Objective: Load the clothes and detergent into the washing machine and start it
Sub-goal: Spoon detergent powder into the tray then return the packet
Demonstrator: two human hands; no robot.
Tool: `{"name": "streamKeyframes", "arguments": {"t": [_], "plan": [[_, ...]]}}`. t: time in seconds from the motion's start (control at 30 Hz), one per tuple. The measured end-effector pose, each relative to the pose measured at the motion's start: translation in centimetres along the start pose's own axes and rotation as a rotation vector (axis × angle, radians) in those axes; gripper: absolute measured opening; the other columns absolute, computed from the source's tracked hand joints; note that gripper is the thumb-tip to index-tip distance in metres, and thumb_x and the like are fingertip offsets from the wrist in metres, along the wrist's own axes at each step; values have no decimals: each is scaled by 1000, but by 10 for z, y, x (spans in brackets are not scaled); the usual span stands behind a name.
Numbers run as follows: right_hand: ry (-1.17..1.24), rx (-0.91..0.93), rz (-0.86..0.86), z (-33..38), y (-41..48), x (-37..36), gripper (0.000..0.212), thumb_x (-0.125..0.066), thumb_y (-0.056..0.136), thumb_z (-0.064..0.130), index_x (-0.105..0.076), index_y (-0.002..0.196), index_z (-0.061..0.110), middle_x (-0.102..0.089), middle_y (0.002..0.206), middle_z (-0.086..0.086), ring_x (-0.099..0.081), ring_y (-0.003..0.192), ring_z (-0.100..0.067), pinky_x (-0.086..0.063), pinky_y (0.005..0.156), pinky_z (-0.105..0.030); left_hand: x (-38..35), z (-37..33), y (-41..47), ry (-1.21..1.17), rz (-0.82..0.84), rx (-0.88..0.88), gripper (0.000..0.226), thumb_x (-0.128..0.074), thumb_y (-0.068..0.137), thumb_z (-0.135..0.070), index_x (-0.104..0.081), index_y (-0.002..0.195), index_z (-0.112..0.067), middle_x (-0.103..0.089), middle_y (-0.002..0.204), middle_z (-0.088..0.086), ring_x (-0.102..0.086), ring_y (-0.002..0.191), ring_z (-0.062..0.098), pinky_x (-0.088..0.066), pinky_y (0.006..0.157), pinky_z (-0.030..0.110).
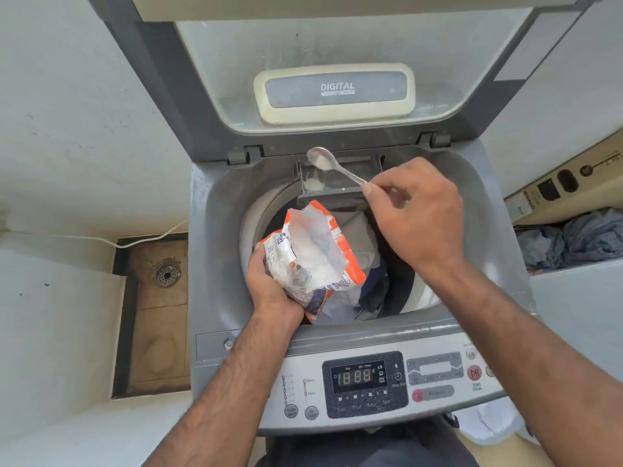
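A grey top-loading washing machine [215, 230] stands with its lid [337, 62] raised. Clothes [364, 237] lie in the drum. My left hand [269, 284] grips an open orange-and-white detergent packet [313, 257] over the drum. My right hand [418, 214] holds a metal spoon [323, 160] with white powder in its bowl, just above the detergent tray [340, 180] at the drum's back rim. Some powder lies in the tray. The control panel [364, 382] at the front shows 18:88 on its display.
A floor drain [167, 274] sits in a recess left of the machine, with a white cable [135, 242] running by it. More clothes [573, 237] are piled to the right beside a beige appliance [566, 183]. White walls close in on both sides.
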State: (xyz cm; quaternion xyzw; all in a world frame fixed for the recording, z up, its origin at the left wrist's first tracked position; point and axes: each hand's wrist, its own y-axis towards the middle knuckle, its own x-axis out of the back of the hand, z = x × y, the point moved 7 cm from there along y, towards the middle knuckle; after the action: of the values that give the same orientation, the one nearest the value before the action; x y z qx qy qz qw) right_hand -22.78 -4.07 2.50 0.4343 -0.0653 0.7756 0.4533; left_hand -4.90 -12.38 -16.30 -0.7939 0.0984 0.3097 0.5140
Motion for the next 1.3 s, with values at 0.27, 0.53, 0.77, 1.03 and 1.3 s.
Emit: {"name": "streamKeyframes", "arguments": {"t": [0.27,0.53,0.77,1.03,1.3], "plan": [[-89,34,247,30,-43,9,12,-70,82,26,-72,71,20,-63,61,7,-59,60,-18,-51,55,-35,3,-1,13,16,22,-27,66,-67,83,-51,-66,139,-17,-63,145,16,-60,133,41,-41,113,63],[-263,-71,329,29,-62,-33,19,-59,89,35,-74,84,24,-70,72,5,-63,69,-24,-45,57,-29,-3,-5,2,27,22,-59,59,-52,96,-50,-66,137,-10,-68,128,17,-66,115,37,-56,94,45],[-3,-372,296,1,-61,-22,13,-67,83,32,-77,75,32,-69,60,18,-66,63,-7,-55,61,-29,0,-3,5,52,-2,-64,61,-55,93,-52,-67,137,-11,-69,134,17,-64,126,41,-52,103,55],[266,-497,274,-18,-61,-5,16,-74,83,22,-78,68,28,-68,55,6,-59,51,-13,-56,60,-36,4,-4,7,60,-36,-65,57,-57,93,-51,-69,135,-14,-67,140,14,-67,120,37,-47,108,60],[300,-496,272,-25,-53,8,13,-79,83,20,-79,70,20,-67,55,-1,-58,48,-15,-54,60,-39,-3,-4,1,45,-25,-64,52,-53,97,-50,-72,131,-15,-72,133,15,-67,123,38,-47,108,61]]}}
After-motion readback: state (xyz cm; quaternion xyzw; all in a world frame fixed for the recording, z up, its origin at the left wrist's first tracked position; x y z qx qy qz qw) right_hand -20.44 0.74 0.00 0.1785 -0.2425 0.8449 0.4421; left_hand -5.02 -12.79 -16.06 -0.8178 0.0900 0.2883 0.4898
